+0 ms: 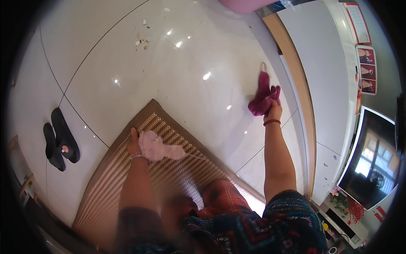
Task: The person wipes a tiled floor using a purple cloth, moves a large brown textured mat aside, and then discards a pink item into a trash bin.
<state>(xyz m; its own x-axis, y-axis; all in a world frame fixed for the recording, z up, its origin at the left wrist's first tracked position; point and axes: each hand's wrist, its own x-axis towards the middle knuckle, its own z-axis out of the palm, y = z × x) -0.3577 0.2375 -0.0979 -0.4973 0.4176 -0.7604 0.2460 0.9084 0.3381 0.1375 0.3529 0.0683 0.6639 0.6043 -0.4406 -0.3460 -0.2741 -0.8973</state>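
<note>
My left hand [134, 146] is around the edge of a fluffy pale-pink fabric piece [155, 146], its thumb up and its other fingers mostly hidden. A thin cord trails from the narrow end of that piece across the woven mat [108, 187] below. Out to the right, my right hand [274, 109] grips a bunched magenta cloth item [262, 95], perhaps a glove or sock. A pale loop [263, 67] sticks out from its far end. Glossy pale floor tiles lie beneath it.
Black slippers [65, 136] lie on the tiles at the left. Small scraps [142, 44] are scattered on the floor ahead. Along the right runs a white cabinet [330, 120] with a wood-coloured edge, a television [369, 158] and red flowers [355, 209]. A pink object [245, 4] shows at the top.
</note>
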